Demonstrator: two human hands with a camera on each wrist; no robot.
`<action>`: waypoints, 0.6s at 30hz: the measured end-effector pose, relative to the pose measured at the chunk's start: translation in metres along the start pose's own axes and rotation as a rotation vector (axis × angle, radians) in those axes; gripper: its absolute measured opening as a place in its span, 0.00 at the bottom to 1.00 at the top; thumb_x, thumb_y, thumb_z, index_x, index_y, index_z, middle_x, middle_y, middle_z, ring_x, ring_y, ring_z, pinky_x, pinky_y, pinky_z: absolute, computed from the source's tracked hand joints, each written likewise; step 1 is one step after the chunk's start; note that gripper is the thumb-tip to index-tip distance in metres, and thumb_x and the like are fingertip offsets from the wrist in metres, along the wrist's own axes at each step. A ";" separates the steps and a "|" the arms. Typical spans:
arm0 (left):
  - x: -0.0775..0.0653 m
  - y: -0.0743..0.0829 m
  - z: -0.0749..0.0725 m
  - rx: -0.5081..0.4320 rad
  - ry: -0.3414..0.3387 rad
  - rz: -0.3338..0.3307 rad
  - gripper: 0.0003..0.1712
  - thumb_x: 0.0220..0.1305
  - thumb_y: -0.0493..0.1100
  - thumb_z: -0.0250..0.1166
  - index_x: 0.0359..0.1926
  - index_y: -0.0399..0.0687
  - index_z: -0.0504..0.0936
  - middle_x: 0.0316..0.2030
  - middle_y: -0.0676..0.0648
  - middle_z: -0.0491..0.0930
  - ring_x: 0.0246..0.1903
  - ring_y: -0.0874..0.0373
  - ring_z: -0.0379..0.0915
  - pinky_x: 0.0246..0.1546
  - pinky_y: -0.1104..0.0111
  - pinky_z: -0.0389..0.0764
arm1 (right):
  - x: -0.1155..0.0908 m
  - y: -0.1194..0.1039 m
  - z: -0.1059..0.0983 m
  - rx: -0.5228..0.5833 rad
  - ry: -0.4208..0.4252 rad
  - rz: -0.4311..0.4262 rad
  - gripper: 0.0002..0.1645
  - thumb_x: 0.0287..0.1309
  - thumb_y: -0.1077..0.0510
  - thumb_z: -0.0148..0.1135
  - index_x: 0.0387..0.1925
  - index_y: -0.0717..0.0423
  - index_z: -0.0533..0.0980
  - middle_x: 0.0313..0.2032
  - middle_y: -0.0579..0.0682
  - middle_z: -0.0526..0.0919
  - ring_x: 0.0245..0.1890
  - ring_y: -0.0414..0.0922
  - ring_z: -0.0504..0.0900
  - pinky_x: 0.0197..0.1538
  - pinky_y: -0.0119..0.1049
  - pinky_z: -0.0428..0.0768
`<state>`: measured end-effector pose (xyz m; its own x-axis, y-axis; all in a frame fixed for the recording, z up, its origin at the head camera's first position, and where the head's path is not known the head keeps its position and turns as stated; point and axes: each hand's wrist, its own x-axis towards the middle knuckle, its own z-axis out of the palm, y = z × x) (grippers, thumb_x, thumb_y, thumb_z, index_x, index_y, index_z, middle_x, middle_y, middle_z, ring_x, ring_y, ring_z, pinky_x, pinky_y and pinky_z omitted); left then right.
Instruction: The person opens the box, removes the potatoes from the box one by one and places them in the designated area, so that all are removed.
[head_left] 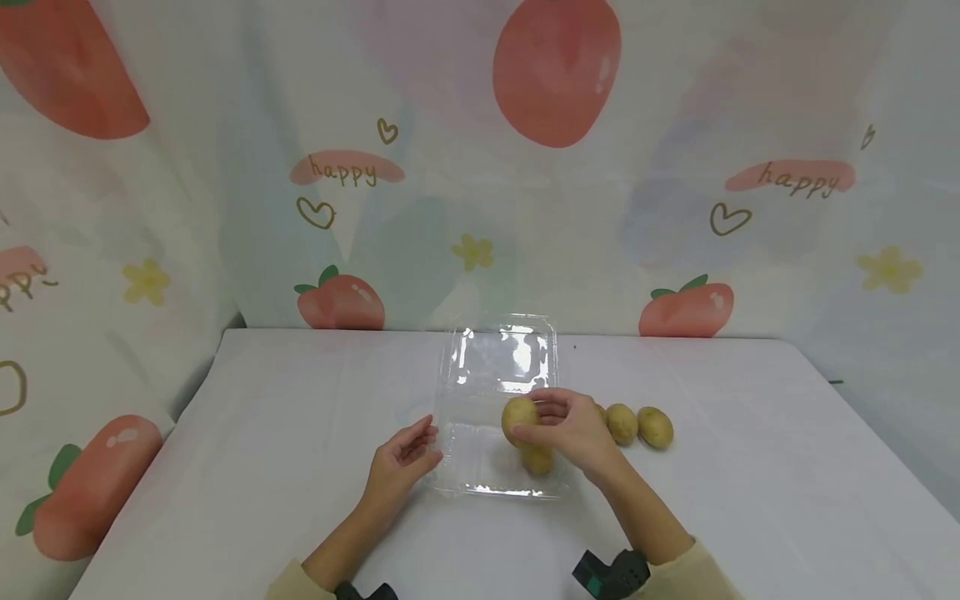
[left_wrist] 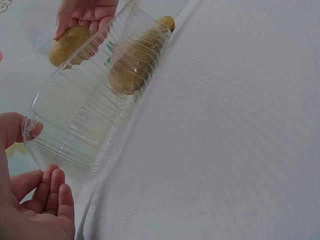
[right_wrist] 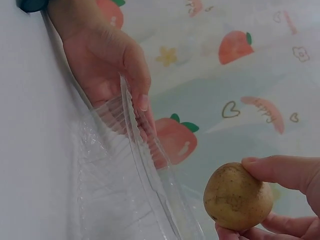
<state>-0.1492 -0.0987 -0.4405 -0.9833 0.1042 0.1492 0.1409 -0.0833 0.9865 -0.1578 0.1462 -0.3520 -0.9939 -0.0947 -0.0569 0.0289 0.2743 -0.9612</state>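
Observation:
A clear plastic clamshell container (head_left: 472,467) lies on the table, its lid (head_left: 502,350) folded back behind. Near its left side is my left hand (head_left: 405,458); the left wrist view shows the thumb over the rim and the other fingers (left_wrist: 51,192) against the outer wall, holding the edge. My right hand (head_left: 570,425) grips a round yellow-brown potato (right_wrist: 237,196) between thumb and fingers, above the container's right half. Below it, another potato (head_left: 537,460) sits inside the container, partly covered by the held one in the head view.
To the right of the container, more potatoes (head_left: 622,423) lie in a row on the white tablecloth (head_left: 300,417), one partly hidden by the right hand. A printed curtain (head_left: 555,217) hangs behind the table and along its left side.

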 end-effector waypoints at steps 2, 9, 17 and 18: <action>0.000 0.000 0.000 -0.007 0.000 0.000 0.30 0.52 0.27 0.64 0.58 0.26 0.67 0.50 0.31 0.72 0.52 0.43 0.67 0.53 0.73 0.69 | -0.001 -0.001 -0.004 0.009 0.003 -0.006 0.32 0.43 0.61 0.72 0.50 0.68 0.71 0.42 0.58 0.79 0.41 0.49 0.79 0.43 0.34 0.79; -0.001 0.001 0.001 -0.002 -0.001 -0.003 0.30 0.52 0.28 0.64 0.58 0.27 0.67 0.50 0.32 0.72 0.52 0.44 0.68 0.53 0.72 0.69 | -0.005 0.002 -0.015 -0.003 0.032 0.019 0.32 0.43 0.60 0.72 0.51 0.68 0.71 0.43 0.58 0.79 0.41 0.48 0.78 0.42 0.33 0.79; -0.002 0.002 0.002 -0.007 -0.002 -0.006 0.30 0.53 0.29 0.64 0.58 0.27 0.67 0.51 0.32 0.72 0.53 0.44 0.67 0.53 0.73 0.68 | -0.010 0.006 -0.032 -0.011 0.070 0.049 0.33 0.43 0.60 0.72 0.51 0.69 0.71 0.42 0.58 0.79 0.39 0.45 0.79 0.40 0.31 0.79; -0.002 0.002 0.001 -0.008 -0.002 -0.004 0.30 0.53 0.29 0.64 0.58 0.27 0.67 0.51 0.32 0.71 0.53 0.44 0.67 0.53 0.72 0.68 | -0.010 0.006 -0.034 -0.006 0.072 0.048 0.33 0.44 0.60 0.72 0.52 0.70 0.70 0.42 0.58 0.79 0.38 0.45 0.79 0.39 0.31 0.79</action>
<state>-0.1469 -0.0976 -0.4385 -0.9836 0.1061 0.1457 0.1362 -0.0912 0.9865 -0.1512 0.1814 -0.3483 -0.9964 -0.0128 -0.0832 0.0762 0.2829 -0.9561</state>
